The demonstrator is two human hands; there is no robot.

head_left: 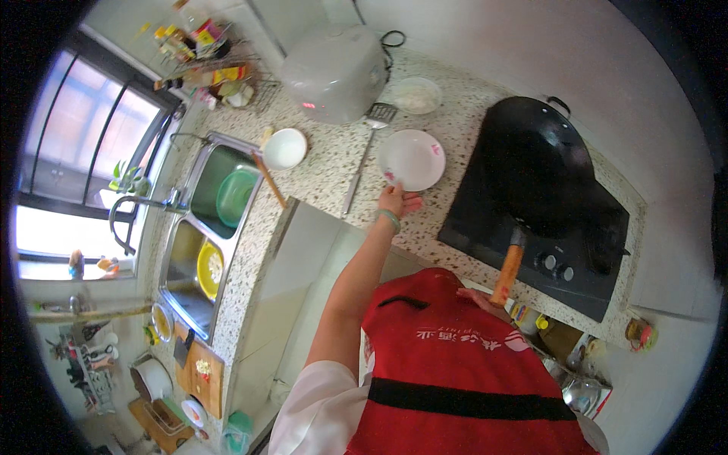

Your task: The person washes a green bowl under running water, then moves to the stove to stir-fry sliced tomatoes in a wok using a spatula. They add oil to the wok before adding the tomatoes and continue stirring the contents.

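Note:
My left hand (400, 201) reaches across the counter to a round white plate (412, 158) with small pink flower prints. Its thumb lies over the near rim and the fingers bend close beneath, pinching the edge. My right hand (483, 296) shows only in part between the red apron and the end of a wooden handle (508, 273). Its visible fingers look stretched out, not wrapped over the handle, and the rest is hidden. That handle belongs to a large black wok (538, 163) on the black stove. A slotted metal spatula (359, 171) lies left of the plate.
Behind the plate stand a grey rice cooker (334, 72) and a clear dish (417, 96). A white bowl (285, 149) sits by the double sink (193, 235), which holds green and yellow basins. The cooktop (485, 197) fills the right side. A cutting board (199, 387) lies lower left.

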